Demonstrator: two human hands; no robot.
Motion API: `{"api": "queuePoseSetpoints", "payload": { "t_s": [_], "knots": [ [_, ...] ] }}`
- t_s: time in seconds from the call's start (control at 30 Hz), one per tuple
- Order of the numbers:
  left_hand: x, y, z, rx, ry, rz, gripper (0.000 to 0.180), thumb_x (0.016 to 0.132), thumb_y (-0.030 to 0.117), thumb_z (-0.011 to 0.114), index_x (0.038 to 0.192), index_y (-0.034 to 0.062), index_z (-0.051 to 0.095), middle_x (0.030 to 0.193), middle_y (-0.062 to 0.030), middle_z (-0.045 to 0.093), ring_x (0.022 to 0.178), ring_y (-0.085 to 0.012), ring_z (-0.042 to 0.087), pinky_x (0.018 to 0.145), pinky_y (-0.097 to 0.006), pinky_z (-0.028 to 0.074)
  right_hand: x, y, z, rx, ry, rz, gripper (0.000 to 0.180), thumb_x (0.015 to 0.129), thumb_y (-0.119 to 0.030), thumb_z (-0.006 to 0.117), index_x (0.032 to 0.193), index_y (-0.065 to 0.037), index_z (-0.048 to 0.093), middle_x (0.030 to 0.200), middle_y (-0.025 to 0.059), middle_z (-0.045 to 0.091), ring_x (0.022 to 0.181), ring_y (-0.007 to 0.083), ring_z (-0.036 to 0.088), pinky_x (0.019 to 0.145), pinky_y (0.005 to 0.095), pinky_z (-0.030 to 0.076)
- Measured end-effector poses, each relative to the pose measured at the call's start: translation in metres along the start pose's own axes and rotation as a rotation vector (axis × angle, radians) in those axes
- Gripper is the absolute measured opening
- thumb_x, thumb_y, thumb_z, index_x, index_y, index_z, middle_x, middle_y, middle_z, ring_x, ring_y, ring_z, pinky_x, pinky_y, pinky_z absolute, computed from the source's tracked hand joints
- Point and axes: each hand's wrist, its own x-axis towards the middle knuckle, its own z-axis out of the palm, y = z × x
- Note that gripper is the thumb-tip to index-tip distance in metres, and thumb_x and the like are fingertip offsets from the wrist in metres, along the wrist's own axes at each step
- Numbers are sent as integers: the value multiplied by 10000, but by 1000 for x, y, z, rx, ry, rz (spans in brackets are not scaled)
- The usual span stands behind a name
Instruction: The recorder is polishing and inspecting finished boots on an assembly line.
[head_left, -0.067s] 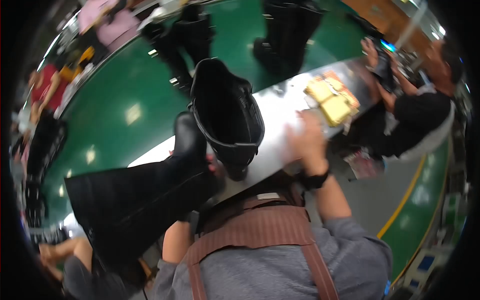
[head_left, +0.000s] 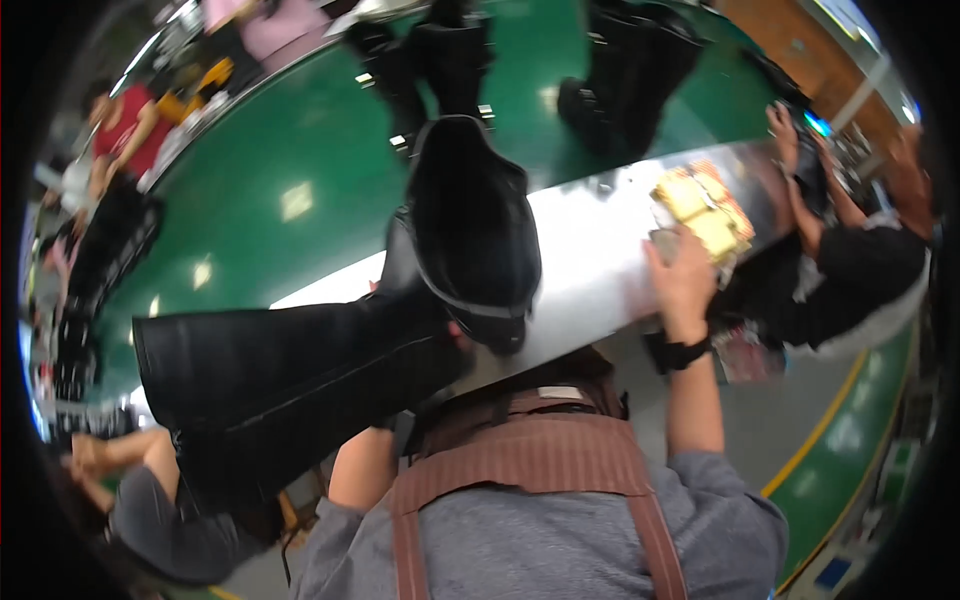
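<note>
Setting: I stand at a long silver workbench [head_left: 600, 250] that runs beside a green conveyor belt [head_left: 300, 190], looking down over my grey shirt and brown striped apron straps [head_left: 520, 470].

Boot: a tall black boot [head_left: 300, 370] lies across the near edge of the workbench, its long shaft pointing to my left and its sole [head_left: 470, 220] turned up toward me.

Left hand: my left forearm rises under the boot and the hand itself is hidden behind the shaft, so I cannot tell whether it grips or only props the leather.

Right hand: my right hand [head_left: 682, 285] is stretched forward onto the workbench, fingers curled over a small grey thing at the edge of the sponges; whether they actually grip it is hard to make out. A black watch [head_left: 685, 352] sits on the wrist.

Sponges: a stack of yellow sponges [head_left: 705, 210] rests on the workbench just past my fingertips.

Belt: more black boots [head_left: 620, 80] stand upright on the conveyor belt, well apart from mine.

Neighbours: a person in a black top [head_left: 860, 270] works at the right end of the workbench; another person in grey [head_left: 150, 510] bends low at my left.
</note>
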Motion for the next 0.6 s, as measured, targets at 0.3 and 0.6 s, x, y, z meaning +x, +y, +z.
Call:
{"api": "queuePoseSetpoints", "payload": {
  "t_s": [0.3, 0.6],
  "knots": [
    [-39, 1, 21, -55, -88, 23, 1018, 837, 828, 157, 1322, -23, 434, 1020, -284, 587, 794, -371, 636, 731, -444, 522, 9, 67, 25, 133, -316, 201, 594, 742, -336, 789, 1164, 13, 558, 993, 226, 637, 920, 378, 612, 823, 434, 475],
    [-83, -18, 39, 223, -72, 149, 890, 913, 732, 225, 1311, -36, 437, 976, -259, 600, 804, -317, 650, 735, -390, 535, -24, -76, -102, 1045, 293, -49, 230, 884, -100, 620, 1055, 54, 610, 964, 132, 652, 837, 165, 615, 699, 315, 502]
  ]
}}
